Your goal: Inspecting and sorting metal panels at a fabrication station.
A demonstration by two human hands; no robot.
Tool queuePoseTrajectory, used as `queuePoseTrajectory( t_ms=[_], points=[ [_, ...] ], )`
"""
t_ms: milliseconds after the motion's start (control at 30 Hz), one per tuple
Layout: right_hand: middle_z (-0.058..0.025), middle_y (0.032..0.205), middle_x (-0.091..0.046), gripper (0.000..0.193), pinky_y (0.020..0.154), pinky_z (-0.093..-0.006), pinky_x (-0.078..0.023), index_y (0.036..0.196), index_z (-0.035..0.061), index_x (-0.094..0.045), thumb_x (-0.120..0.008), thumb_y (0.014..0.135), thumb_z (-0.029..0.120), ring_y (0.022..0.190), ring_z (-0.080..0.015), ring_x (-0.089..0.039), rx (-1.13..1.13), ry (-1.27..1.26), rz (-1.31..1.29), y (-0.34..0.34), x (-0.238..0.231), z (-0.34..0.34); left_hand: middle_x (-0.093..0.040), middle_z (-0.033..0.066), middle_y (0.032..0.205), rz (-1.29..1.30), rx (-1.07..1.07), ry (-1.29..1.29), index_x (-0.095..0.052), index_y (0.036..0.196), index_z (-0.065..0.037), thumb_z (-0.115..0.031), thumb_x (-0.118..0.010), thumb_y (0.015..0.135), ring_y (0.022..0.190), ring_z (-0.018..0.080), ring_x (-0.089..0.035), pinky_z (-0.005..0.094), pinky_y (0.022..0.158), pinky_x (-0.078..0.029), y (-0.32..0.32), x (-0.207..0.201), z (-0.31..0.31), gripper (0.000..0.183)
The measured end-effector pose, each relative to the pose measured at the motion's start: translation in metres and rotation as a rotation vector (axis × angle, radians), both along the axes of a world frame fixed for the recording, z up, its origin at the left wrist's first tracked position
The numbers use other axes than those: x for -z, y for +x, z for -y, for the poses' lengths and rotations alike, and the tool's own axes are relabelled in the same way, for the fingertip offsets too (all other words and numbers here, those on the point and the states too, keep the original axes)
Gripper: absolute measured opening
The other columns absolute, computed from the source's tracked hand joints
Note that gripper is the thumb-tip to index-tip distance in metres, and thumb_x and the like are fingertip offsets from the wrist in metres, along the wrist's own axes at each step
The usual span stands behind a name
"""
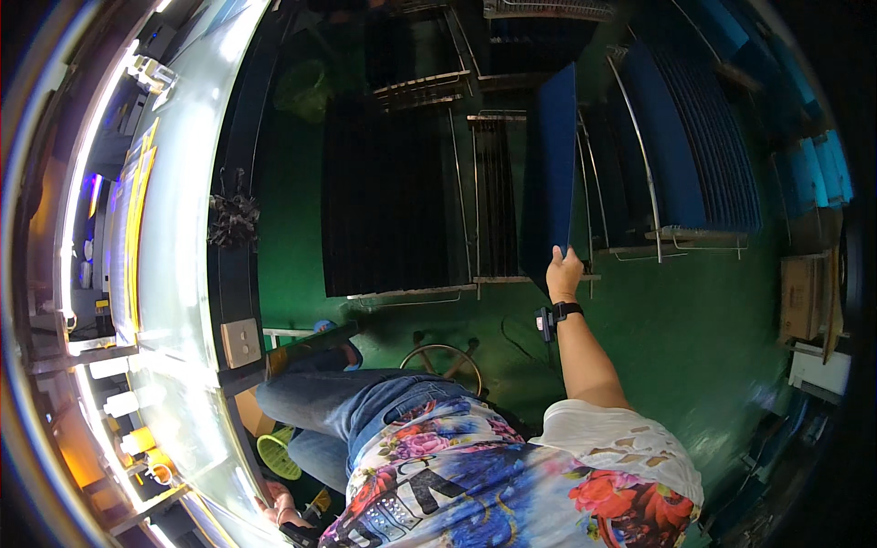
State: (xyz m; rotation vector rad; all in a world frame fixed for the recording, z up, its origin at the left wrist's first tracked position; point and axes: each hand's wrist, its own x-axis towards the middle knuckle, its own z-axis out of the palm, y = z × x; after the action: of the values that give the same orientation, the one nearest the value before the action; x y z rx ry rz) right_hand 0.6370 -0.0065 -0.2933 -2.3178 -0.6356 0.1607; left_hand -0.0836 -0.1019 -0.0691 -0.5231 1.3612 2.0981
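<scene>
My right hand [565, 272], on an outstretched arm, is closed on the near edge of a thin, flat blue panel [554, 164]. The panel stands on edge among the racks. A rack of dark panels [393, 201] is to its left, and a rack of blue panels [703, 146] is to its right. Down at the lower left, my left hand [280, 504] is beside the edge of a brightly lit table [196, 365]. Its fingers are too small and partly hidden, so I cannot make out their shape.
Metal rack bars [647, 155] rise close to the panel on the right. A round metal ring on legs [443, 361] stands on the green floor [639, 338] near my knees. A green basket [279, 454] is by my legs. Cardboard boxes [804, 297] stand at the far right.
</scene>
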Motion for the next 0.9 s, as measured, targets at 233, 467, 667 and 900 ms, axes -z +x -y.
queuePoseTrajectory(
  t_ms=[233, 467, 667, 900],
  points=[
    [-0.0255, 0.08, -0.061, 0.022, 0.068, -0.0463, -0.046, 0.087, -0.0039, -0.06, -0.056, 0.084, 0.017, 0.077, -0.0422, -0.058, -0.023, -0.048, -0.007, -0.008, 0.006, 0.0, -0.063, 0.0135, 0.1, 0.062, 0.045, 0.005, -0.059, 0.106, -0.001, -0.036, -0.057, 0.084, 0.085, 0.0243, -0.059, 0.0372, 0.074, -0.046, 0.026, -0.01, -0.007, 0.042],
    [-0.0272, 0.085, -0.06, 0.029, 0.074, -0.0481, -0.045, 0.098, -0.0044, -0.06, -0.054, 0.084, 0.02, 0.083, -0.0433, -0.057, -0.046, -0.096, -0.046, -0.002, 0.012, -0.01, -0.063, 0.0131, 0.1, 0.119, 0.196, 0.077, -0.059, 0.106, -0.001, -0.037, -0.057, 0.084, 0.085, 0.0237, -0.059, 0.0369, 0.073, -0.046, 0.031, -0.002, -0.056, 0.042],
    [-0.0242, 0.084, -0.062, 0.025, 0.072, -0.0455, -0.048, 0.096, -0.0052, -0.059, -0.054, 0.085, 0.016, 0.081, -0.0391, -0.06, -0.069, -0.165, -0.03, 0.001, 0.012, -0.026, -0.063, 0.0126, 0.099, 0.172, 0.352, 0.146, -0.059, 0.106, -0.002, -0.037, -0.057, 0.084, 0.084, 0.0232, -0.059, 0.0366, 0.073, -0.046, 0.042, 0.007, -0.104, 0.042],
    [-0.0237, 0.084, -0.062, 0.021, 0.072, -0.0463, -0.048, 0.094, -0.0054, -0.059, -0.053, 0.085, 0.013, 0.082, -0.0394, -0.06, -0.087, -0.171, -0.051, 0.006, 0.015, -0.038, -0.063, 0.0121, 0.099, 0.21, 0.49, 0.182, -0.059, 0.106, -0.002, -0.037, -0.057, 0.084, 0.083, 0.0226, -0.059, 0.0362, 0.072, -0.046, 0.039, 0.008, -0.127, 0.041]
  ],
)
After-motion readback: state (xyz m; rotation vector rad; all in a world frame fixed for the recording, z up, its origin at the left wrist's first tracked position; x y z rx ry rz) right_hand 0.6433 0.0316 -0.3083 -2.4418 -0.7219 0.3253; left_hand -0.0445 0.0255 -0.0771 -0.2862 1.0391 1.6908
